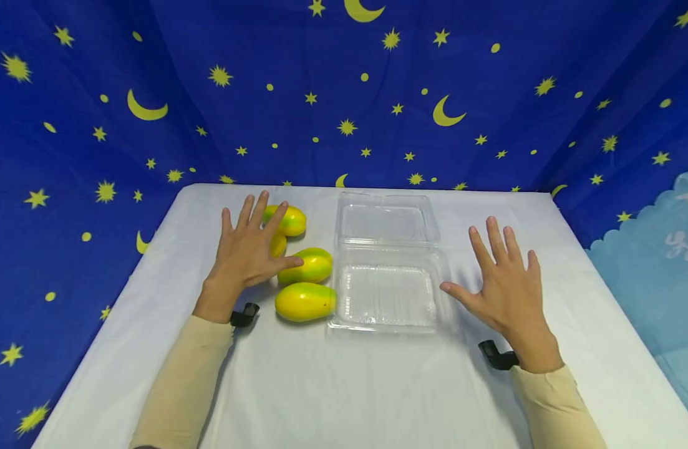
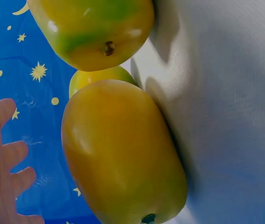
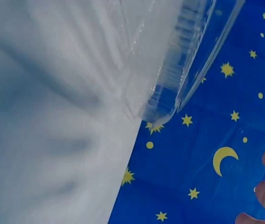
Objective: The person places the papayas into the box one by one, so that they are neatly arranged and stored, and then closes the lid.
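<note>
Yellow-green mangoes [image 1: 304, 301], clear plastic box [image 1: 385, 293], white tablecloth [image 1: 349, 386], blue backdrop [image 1: 344, 93] with yellow stars and moons

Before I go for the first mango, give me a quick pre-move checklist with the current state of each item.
1. Clear clamshell box lid open, tray facing up: ok.
2. Tray has nothing in it: ok.
3. Left hand free, fingers spread above the mangoes, holding nothing: ok.
4. Right hand free, flat and open to the right of the box, no grip on anything: ok.
5. Nearest mango lies unobstructed on the white tablecloth, close beside the tray's left edge: ok.
6. Count of mangoes: three show plainly, a fourth is mostly hidden under the left hand; whether more lie beneath: cannot tell.
</note>
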`<state>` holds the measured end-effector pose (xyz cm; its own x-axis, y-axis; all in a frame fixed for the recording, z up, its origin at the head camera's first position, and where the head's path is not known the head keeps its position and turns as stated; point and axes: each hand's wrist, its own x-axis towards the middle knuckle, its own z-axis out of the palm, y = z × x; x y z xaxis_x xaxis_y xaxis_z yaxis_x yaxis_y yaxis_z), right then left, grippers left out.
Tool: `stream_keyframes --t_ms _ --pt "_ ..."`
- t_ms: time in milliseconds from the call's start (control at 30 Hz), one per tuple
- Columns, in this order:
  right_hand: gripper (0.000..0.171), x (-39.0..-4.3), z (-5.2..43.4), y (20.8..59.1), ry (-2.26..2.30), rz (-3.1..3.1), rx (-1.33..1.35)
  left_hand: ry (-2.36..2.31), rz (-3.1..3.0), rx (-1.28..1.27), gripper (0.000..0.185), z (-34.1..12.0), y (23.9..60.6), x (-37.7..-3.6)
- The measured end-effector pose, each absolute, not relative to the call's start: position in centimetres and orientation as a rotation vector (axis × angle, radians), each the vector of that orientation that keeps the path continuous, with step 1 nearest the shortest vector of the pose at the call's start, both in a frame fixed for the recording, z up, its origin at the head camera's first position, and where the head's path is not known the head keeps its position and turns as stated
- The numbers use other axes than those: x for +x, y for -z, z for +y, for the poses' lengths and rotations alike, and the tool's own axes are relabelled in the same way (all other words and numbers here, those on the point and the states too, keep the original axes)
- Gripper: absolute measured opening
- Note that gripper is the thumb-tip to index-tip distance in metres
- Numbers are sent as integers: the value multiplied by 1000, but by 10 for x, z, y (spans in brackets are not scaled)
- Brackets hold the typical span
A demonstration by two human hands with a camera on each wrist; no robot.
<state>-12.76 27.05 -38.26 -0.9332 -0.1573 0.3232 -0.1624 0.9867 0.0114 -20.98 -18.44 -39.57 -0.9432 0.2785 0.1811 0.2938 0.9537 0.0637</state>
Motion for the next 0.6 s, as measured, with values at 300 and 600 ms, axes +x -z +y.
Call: stream_keyframes --t_ms 300,600 --pt "110 -116 261 400 -122 -2776 273 165 -2940 -504 103 -181 393 -208" --pt "111 -105 253 410 -106 -2809 287 137 -2860 -600 88 -183 389 -203"
